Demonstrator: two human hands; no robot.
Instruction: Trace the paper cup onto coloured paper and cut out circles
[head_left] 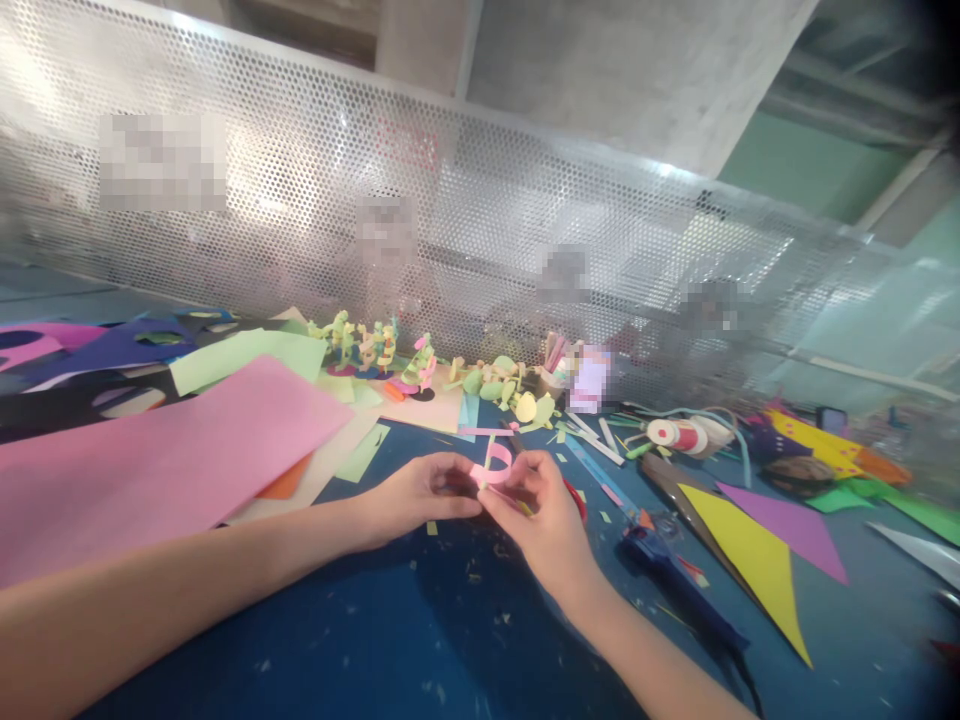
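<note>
My left hand point(416, 495) and my right hand point(544, 515) meet over the blue table point(390, 630), fingers pinched together on a small curled pink paper strip point(497, 462). The strip loops upward between the fingertips of both hands. Something red point(577, 497) shows just behind my right hand; I cannot make out what it is. Tiny paper scraps lie on the table under the hands.
A large pink sheet point(150, 460) and other coloured sheets cover the left. Small paper figures point(375, 350) stand along the perforated metal screen point(450, 200). A blue glue gun point(675, 580), yellow triangle point(750, 550), purple triangle point(795, 525) and tape roll point(679, 435) lie right.
</note>
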